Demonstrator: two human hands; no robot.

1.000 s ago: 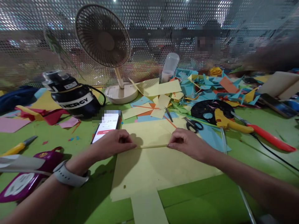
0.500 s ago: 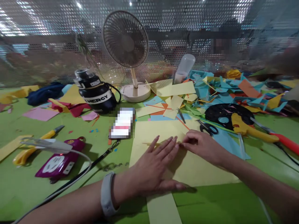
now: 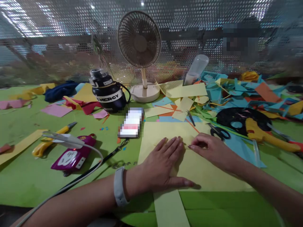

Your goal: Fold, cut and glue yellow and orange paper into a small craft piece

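Note:
A large pale yellow paper sheet [image 3: 213, 171] lies on the green table before me. My left hand [image 3: 163, 164] rests flat on it, fingers stretched out and thumb apart, near the sheet's lower edge. Under those fingers runs a thin yellow paper strip [image 3: 186, 147], mostly hidden. Just to the right, my right hand [image 3: 208, 149] pinches the strip's end between thumb and forefinger. A longer pale yellow strip [image 3: 170, 208] sticks out below the sheet toward me. Black scissors [image 3: 221, 132] lie beyond my right hand.
A phone [image 3: 131, 123], a black bottle [image 3: 109, 96] and a fan [image 3: 145, 93] stand or lie behind. A yellow glue gun [image 3: 258, 134] is at right, near heaped paper scraps [image 3: 232, 88]. At left are a purple power adapter [image 3: 74, 156] and a yellow cutter [image 3: 50, 138].
The view has turned a little left, so the table's things appear farther right. A small gap has opened between my hands, and a bit of the thin strip shows there.

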